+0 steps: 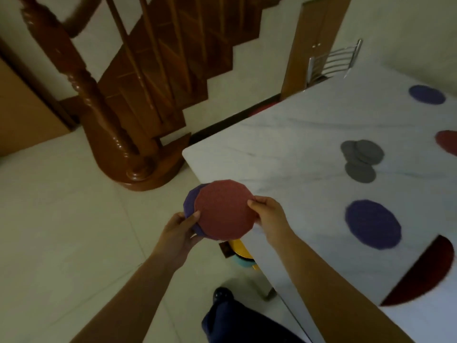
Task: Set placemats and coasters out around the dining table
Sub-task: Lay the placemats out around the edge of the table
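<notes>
While four round felt placemats (373,224) and a grey coaster stack (361,159) lie on the white marbled surface (284,144), both hands (268,211) pinch a red-over-purple mat pair (223,210) off its corner, unplaced.

You are looking at a scene where nothing is showing any readable text: no lettering, label, brand mark, number or sign is appearing on anything in view.
</notes>
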